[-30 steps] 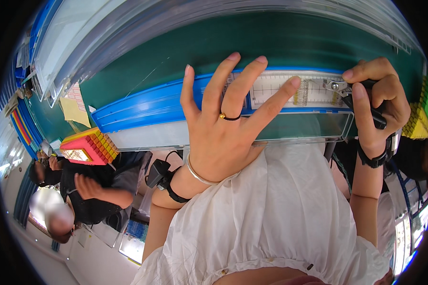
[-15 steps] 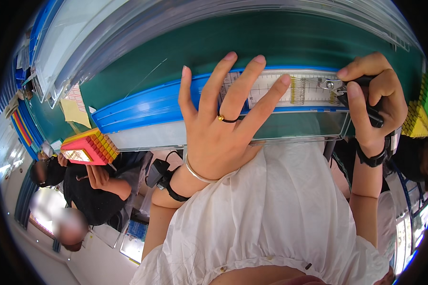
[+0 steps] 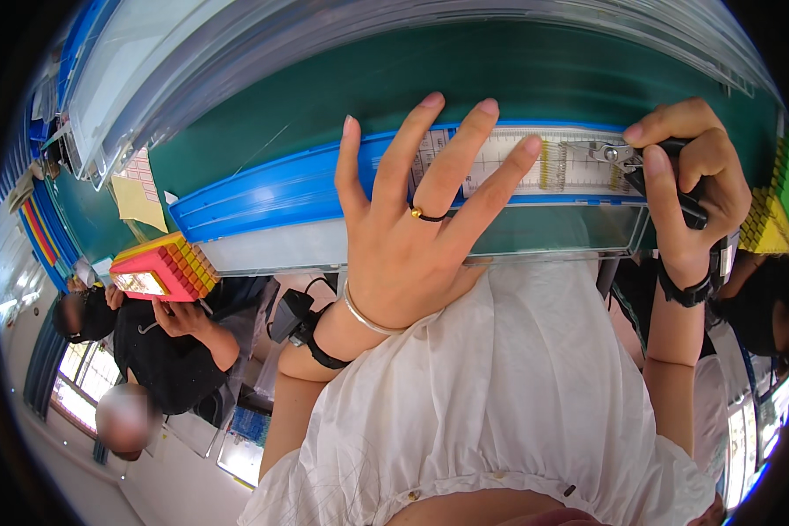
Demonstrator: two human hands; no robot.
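Observation:
A long blue plastic tray [image 3: 263, 200] lies across the green surface in front of me. Inside its right part sits a white panel [image 3: 587, 181] with fine grid lines, carrying thin yellowish coil-like rows [image 3: 553, 167]. Over the tray, my left hand [image 3: 403, 237] is open with its fingers spread. Its index fingertip is at the panel, beside the coils. My right hand [image 3: 706, 175] is closed around black-handled pliers [image 3: 616, 154]. The metal jaws point left over the panel's right end; whether they grip anything is too small to tell.
Clear plastic covers [image 3: 280, 245] edge the near side of the green table [image 3: 465, 66]. Red and yellow stacked blocks [image 3: 167, 267] are at the left, near another person's hand [image 3: 180, 317]. More yellow and green blocks [image 3: 767, 219] stand at the right. Yellow paper [image 3: 138, 206] lies far left.
My left hand has shifted slightly right. The coils and the pliers' jaws have moved a little right too. At the left, another person's hand has moved slightly.

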